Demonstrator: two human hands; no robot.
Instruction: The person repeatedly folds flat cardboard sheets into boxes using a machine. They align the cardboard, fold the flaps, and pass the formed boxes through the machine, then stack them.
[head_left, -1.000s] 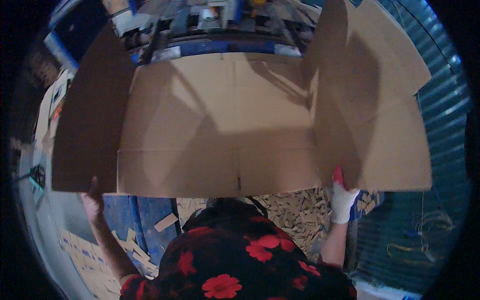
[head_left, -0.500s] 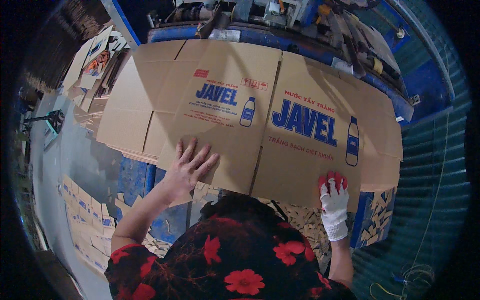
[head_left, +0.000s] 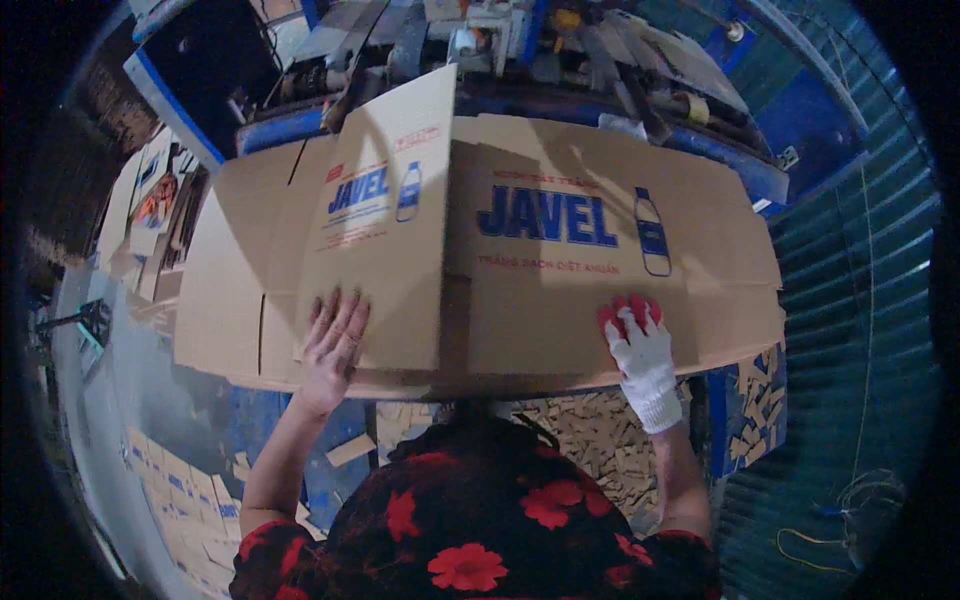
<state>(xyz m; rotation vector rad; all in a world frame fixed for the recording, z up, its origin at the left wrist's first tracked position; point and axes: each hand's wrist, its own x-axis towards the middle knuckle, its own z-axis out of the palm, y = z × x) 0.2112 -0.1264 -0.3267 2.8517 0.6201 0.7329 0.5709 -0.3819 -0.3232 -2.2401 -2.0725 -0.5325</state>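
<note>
A flat brown cardboard box blank (head_left: 400,280), printed with blue lettering and bottle pictures, lies before me on a stack of similar cardboard sheets (head_left: 220,310). Its left panel stands tilted up along the middle crease, while the right panel lies almost flat. My bare left hand (head_left: 335,345) rests on the lower part of the raised panel, fingers extended and slightly apart. On the lower right panel lies my right hand (head_left: 640,345), in a white glove with red fingertips, its fingers stretched over the board. The undersides of both hands are hidden.
A blue machine (head_left: 690,145) with rollers and metal parts stands beyond the stack. Small cardboard offcuts (head_left: 590,440) are heaped below the near edge. More printed cardboard (head_left: 180,490) lies on the floor at left. A green corrugated wall (head_left: 850,330) closes the right side.
The blank's left panel has come up from flat to tilted along its crease. The blank and both hands sit further left in view, and the camera view has shifted.
</note>
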